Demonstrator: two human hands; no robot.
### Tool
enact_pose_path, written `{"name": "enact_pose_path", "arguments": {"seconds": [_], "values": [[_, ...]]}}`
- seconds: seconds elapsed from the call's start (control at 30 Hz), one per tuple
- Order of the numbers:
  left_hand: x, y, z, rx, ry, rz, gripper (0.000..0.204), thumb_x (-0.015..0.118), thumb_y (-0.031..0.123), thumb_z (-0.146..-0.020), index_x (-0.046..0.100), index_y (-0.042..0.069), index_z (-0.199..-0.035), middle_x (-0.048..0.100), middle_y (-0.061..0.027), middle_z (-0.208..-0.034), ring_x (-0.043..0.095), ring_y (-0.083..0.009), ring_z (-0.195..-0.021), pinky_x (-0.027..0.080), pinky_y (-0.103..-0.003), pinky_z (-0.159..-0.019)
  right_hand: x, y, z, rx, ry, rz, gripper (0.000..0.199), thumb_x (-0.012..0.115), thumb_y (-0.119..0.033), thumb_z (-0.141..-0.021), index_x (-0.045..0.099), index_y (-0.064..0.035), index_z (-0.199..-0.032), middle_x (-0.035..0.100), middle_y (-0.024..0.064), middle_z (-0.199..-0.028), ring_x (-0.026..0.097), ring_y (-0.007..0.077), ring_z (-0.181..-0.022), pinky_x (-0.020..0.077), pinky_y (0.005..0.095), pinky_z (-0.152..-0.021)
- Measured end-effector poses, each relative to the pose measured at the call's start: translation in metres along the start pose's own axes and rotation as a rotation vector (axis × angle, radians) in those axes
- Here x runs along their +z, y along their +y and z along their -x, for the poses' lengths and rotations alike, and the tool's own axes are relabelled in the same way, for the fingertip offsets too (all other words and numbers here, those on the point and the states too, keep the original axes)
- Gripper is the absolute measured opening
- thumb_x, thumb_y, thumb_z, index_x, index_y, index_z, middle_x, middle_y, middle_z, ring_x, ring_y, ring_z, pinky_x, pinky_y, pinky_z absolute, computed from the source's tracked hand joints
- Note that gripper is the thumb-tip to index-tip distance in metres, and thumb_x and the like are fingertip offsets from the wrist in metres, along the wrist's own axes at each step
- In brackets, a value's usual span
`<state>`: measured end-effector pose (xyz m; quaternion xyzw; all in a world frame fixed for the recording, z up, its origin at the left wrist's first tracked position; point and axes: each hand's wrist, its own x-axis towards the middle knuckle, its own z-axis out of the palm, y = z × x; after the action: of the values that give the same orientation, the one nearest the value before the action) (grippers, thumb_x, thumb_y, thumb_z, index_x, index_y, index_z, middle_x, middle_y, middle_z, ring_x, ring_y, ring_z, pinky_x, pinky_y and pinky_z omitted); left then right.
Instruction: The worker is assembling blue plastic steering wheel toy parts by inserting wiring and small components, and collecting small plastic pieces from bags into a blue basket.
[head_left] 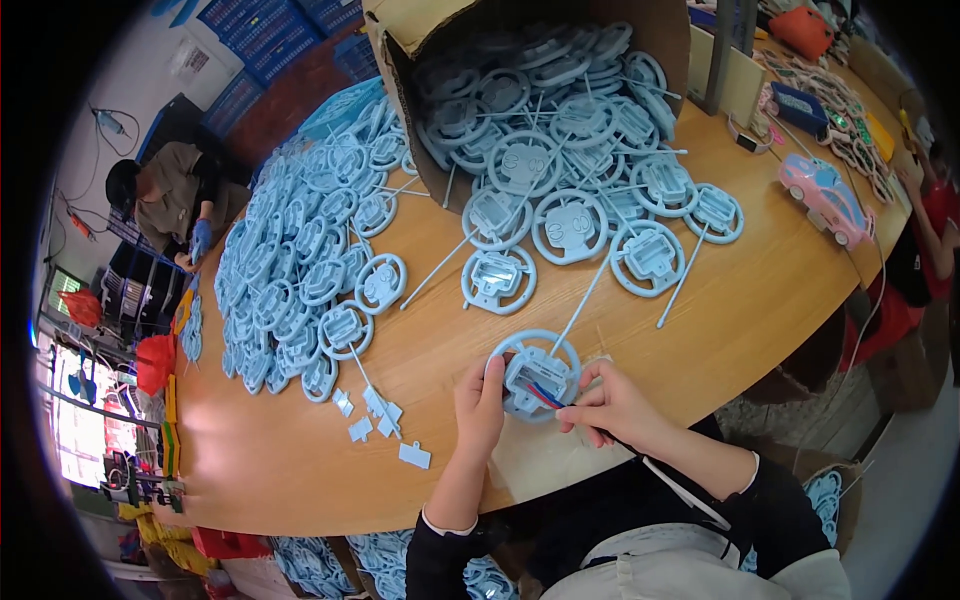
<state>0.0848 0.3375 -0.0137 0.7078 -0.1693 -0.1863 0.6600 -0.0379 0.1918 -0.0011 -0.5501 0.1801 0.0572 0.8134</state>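
At the table's near edge, my left hand (482, 402) grips a light blue plastic toy steering wheel (510, 408) by the left of its rim. The wheel's open boxy middle faces up, and a long thin rod slants away behind it. My right hand (603, 404) pinches a slim dark blue and red piece (545, 394) whose far end lies inside that middle. Whether it is a tool or wires I cannot tell. A pale sheet (535, 460) lies under both hands. Left of them are several small flat light blue plates (415, 455).
A big heap of similar wheels (300, 250) covers the table's left. More spill from a tipped cardboard box (400, 90) at the back. A pink and blue toy car (825, 198) stands right, near a blue tray (798, 108). A gloved co-worker (175, 200) sits far left.
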Motion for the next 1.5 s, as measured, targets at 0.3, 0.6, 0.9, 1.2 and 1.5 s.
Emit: {"name": "enact_pose_path", "arguments": {"seconds": [0.3,0.6,0.9,1.2,1.5], "values": [[0.006,0.001,0.002,-0.022,-0.026,0.073,0.028,0.044,0.023,-0.092,0.059,-0.001,-0.095,0.058,-0.0009,-0.078,0.049,-0.0053,-0.067,0.04,-0.019,-0.06,-0.006,-0.001,0.003,0.018,-0.016,-0.035,0.044,0.069,-0.013,-0.073,0.031,-0.0025,-0.094,0.061,0.0123,-0.068,0.046,0.0089,-0.038,0.0309,0.0189,-0.032],[0.007,-0.004,0.002,-0.058,-0.031,0.09,0.03,0.045,0.025,-0.092,0.059,-0.001,-0.093,0.056,0.001,-0.074,0.046,-0.0045,-0.064,0.038,-0.019,-0.057,-0.009,0.002,0.004,-0.004,0.001,-0.029,0.044,0.068,-0.012,-0.073,0.03,-0.0026,-0.094,0.061,0.0116,-0.067,0.046,0.009,-0.038,0.0299,0.019,-0.031],[0.007,-0.004,0.002,-0.065,-0.011,0.097,0.03,0.044,0.026,-0.092,0.059,0.0,-0.092,0.054,0.0021,-0.073,0.044,-0.004,-0.062,0.037,-0.02,-0.056,-0.008,-0.003,0.006,0.003,-0.016,-0.004,0.042,0.068,-0.012,-0.074,0.03,-0.0039,-0.09,0.061,0.0115,-0.067,0.046,0.0088,-0.037,0.0299,0.0185,-0.032],[0.009,-0.013,0.003,-0.024,-0.049,0.004,0.029,0.046,0.026,-0.091,0.059,0.0,-0.094,0.055,0.0014,-0.074,0.046,-0.0048,-0.065,0.038,-0.02,-0.058,-0.009,0.001,0.001,0.024,0.058,0.012,0.048,0.071,-0.011,-0.071,0.028,-0.0045,-0.091,0.055,0.0087,-0.06,0.048,0.0107,-0.037,0.0306,0.0205,-0.03],[0.008,-0.007,0.006,-0.083,-0.066,0.091,0.027,0.044,0.022,-0.092,0.057,-0.001,-0.095,0.059,-0.0042,-0.086,0.053,-0.0091,-0.077,0.043,-0.022,-0.07,-0.007,-0.009,-0.001,0.037,-0.004,0.039,0.063,0.075,-0.024,-0.069,0.029,0.0047,-0.102,0.054,0.0111,-0.075,0.049,0.0092,-0.041,0.0325,0.0194,-0.029]]}}
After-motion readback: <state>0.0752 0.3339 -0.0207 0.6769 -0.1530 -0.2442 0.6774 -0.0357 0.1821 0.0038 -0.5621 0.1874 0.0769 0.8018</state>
